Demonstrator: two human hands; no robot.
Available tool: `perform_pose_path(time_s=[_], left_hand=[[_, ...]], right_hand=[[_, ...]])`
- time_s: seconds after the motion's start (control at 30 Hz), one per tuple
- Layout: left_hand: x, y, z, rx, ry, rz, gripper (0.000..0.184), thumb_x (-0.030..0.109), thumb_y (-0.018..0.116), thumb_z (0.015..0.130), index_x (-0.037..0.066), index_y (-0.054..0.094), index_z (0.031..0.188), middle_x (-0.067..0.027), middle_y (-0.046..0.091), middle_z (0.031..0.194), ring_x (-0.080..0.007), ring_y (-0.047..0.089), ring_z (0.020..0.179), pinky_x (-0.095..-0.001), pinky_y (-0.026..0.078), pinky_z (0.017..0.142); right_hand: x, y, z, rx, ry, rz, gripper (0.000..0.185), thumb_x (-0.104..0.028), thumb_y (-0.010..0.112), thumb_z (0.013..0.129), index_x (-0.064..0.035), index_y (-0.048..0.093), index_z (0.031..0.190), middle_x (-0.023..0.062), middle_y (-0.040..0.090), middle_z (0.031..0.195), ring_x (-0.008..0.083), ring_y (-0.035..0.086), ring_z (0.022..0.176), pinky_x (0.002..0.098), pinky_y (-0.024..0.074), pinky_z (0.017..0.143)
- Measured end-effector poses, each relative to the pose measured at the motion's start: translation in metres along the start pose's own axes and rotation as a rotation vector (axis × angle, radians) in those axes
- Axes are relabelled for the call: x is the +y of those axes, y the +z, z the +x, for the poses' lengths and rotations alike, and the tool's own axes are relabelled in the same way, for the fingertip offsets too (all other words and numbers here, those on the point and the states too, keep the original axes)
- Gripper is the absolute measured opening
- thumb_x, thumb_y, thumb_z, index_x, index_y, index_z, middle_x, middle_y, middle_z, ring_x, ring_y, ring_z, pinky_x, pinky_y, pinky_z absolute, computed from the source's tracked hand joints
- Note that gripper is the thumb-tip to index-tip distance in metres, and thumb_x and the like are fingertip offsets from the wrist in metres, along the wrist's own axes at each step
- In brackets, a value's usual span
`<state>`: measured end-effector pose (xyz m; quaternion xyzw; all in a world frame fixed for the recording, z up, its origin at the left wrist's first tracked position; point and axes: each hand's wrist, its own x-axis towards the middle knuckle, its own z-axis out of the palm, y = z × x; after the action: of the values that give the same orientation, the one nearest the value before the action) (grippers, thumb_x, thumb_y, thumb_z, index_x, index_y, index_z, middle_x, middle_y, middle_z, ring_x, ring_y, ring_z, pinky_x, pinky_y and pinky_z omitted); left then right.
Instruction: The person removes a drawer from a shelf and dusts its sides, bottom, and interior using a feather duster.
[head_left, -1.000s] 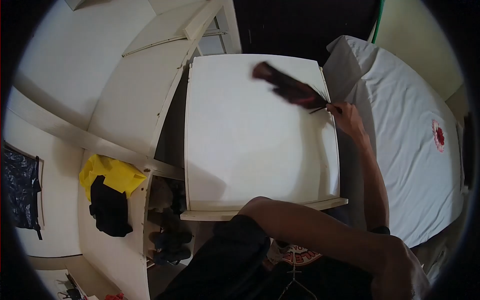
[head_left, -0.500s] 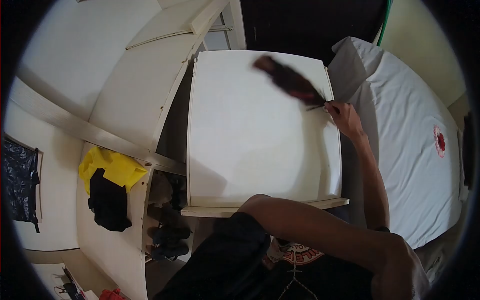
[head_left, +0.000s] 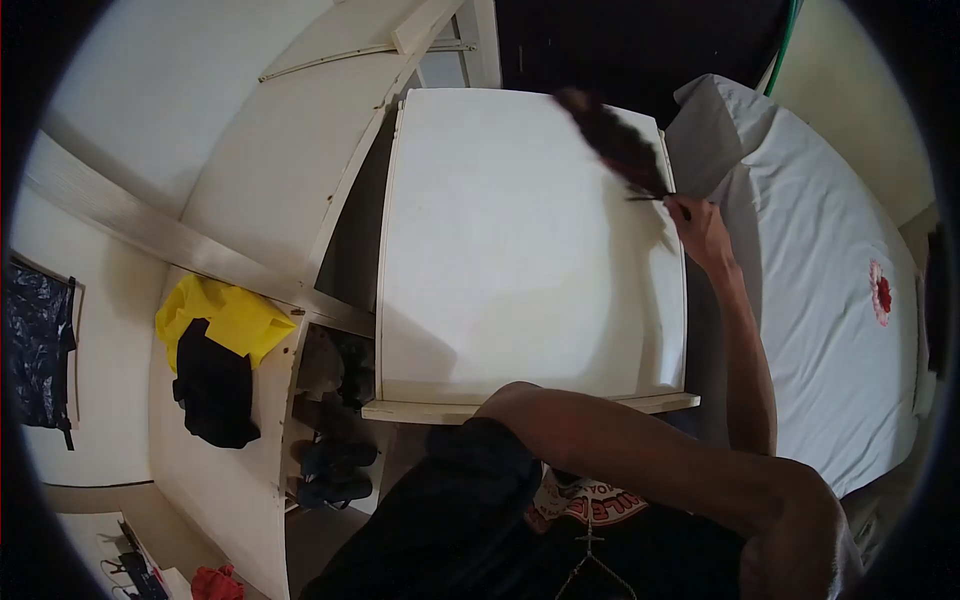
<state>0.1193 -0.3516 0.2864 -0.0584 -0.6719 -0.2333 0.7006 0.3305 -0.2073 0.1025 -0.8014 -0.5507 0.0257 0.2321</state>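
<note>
My right hand [head_left: 703, 232] is closed on the thin end of a dark feather duster [head_left: 622, 145], over the right edge of a white panel-like surface [head_left: 500, 250]. The duster points up and to the left, its far end at the surface's back edge. Its feathers are dark with some red, and the brownish tip is blurred by motion. Whether the feathers touch the surface I cannot tell. A bare limb [head_left: 640, 440] crosses in front of the dark printed shirt [head_left: 650, 545]. My left hand is not in view.
A grey-white covered mattress [head_left: 820, 280] with a red flower print stands at the right. Yellow cloth [head_left: 228, 315] and black cloth [head_left: 213, 385] lie at the left, beside a shelf opening with dark footwear [head_left: 335, 470]. A light wooden strip [head_left: 430, 411] borders the surface's near edge.
The duster has swung up and to the right, from over the surface to its back edge. My right hand still grips it. The view has shifted slightly.
</note>
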Motion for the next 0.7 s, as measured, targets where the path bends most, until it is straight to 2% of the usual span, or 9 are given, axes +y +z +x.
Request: perform_pose_path(time_s=[0.07, 0.1, 0.23, 0.33, 0.37, 0.47, 0.57, 0.67, 0.7], left_hand=[[-0.002, -0.009, 0.001, -0.002, -0.002, 0.002, 0.054, 0.037, 0.072, 0.085, -0.001, 0.041, 0.107, -0.0061, 0.053, 0.089, -0.0134, 0.051, 0.071, -0.0233, 0.042, 0.057], [0.0, -0.004, 0.0, -0.007, 0.001, 0.0, 0.054, 0.037, 0.072, 0.085, -0.001, 0.041, 0.107, -0.0059, 0.053, 0.089, -0.0133, 0.051, 0.07, -0.0232, 0.042, 0.057], [-0.001, -0.009, 0.0, 0.001, -0.011, 0.014, 0.055, 0.038, 0.072, 0.085, 0.0, 0.041, 0.107, -0.0052, 0.052, 0.088, -0.0127, 0.05, 0.07, -0.0227, 0.042, 0.057], [0.003, -0.006, -0.001, -0.002, -0.02, 0.021, 0.055, 0.039, 0.073, 0.085, 0.0, 0.04, 0.107, -0.0047, 0.052, 0.088, -0.0122, 0.05, 0.069, -0.0223, 0.041, 0.056], [0.004, -0.004, -0.001, -0.001, -0.028, 0.029, 0.055, 0.039, 0.073, 0.085, 0.001, 0.04, 0.107, -0.0045, 0.052, 0.088, -0.0121, 0.05, 0.069, -0.0222, 0.041, 0.056], [0.006, -0.002, -0.007, 0.002, -0.036, 0.059, 0.055, 0.04, 0.073, 0.085, 0.001, 0.039, 0.106, -0.004, 0.051, 0.088, -0.0117, 0.049, 0.069, -0.0218, 0.041, 0.056], [0.008, 0.002, -0.016, 0.002, -0.036, 0.086, 0.056, 0.04, 0.073, 0.085, 0.002, 0.039, 0.106, -0.0034, 0.051, 0.087, -0.0112, 0.049, 0.068, -0.0214, 0.041, 0.055], [0.012, 0.013, -0.033, 0.036, -0.04, 0.172, 0.056, 0.041, 0.073, 0.084, 0.002, 0.039, 0.106, -0.0029, 0.05, 0.087, -0.0108, 0.048, 0.068, -0.021, 0.04, 0.055], [0.014, 0.017, -0.041, 0.083, -0.031, 0.226, 0.056, 0.041, 0.073, 0.084, 0.003, 0.038, 0.106, -0.0027, 0.05, 0.087, -0.0106, 0.048, 0.068, -0.0209, 0.04, 0.055]], right_hand=[[-0.013, -0.009, -0.008, -0.127, -0.056, 0.029, 0.027, -0.028, 0.058, 0.094, -0.0044, 0.071, 0.094, 0.0224, 0.065, 0.08, 0.0405, 0.063, 0.077, 0.0449, 0.0496, 0.068], [0.004, 0.0, -0.005, -0.085, -0.162, 0.102, 0.027, -0.029, 0.058, 0.094, -0.0045, 0.071, 0.094, 0.0228, 0.065, 0.079, 0.0416, 0.063, 0.075, 0.0454, 0.0496, 0.066], [0.01, 0.006, 0.0, 0.098, 0.047, -0.053, 0.027, -0.031, 0.06, 0.093, -0.0067, 0.071, 0.098, 0.0205, 0.065, 0.078, 0.0386, 0.063, 0.071, 0.0409, 0.0496, 0.065], [0.01, 0.005, -0.01, -0.043, -0.136, 0.123, 0.027, -0.03, 0.06, 0.093, -0.0063, 0.07, 0.099, 0.0203, 0.064, 0.075, 0.0371, 0.061, 0.065, 0.0401, 0.0484, 0.063], [0.009, 0.002, -0.011, -0.139, -0.1, 0.115, 0.026, -0.029, 0.061, 0.092, -0.0063, 0.07, 0.1, 0.0204, 0.063, 0.074, 0.0354, 0.059, 0.061, 0.04, 0.0468, 0.061], [-0.002, -0.01, -0.013, -0.095, 0.056, 0.052, 0.025, -0.028, 0.061, 0.092, -0.0065, 0.071, 0.099, 0.0206, 0.064, 0.075, 0.0343, 0.06, 0.063, 0.0401, 0.0469, 0.062], [0.013, 0.008, -0.014, 0.04, 0.014, 0.083, 0.025, -0.028, 0.061, 0.093, -0.0056, 0.071, 0.099, 0.0214, 0.064, 0.076, 0.0343, 0.062, 0.065, 0.0403, 0.047, 0.063], [0.002, 0.004, -0.023, -0.164, -0.108, 0.159, 0.027, -0.028, 0.06, 0.093, -0.0032, 0.07, 0.097, 0.0221, 0.064, 0.076, 0.0373, 0.063, 0.067, 0.0417, 0.0474, 0.062], [0.002, 0.004, -0.022, -0.128, -0.148, 0.165, 0.026, -0.027, 0.059, 0.093, -0.0034, 0.069, 0.097, 0.0226, 0.065, 0.078, 0.0405, 0.063, 0.072, 0.0435, 0.0483, 0.064]])
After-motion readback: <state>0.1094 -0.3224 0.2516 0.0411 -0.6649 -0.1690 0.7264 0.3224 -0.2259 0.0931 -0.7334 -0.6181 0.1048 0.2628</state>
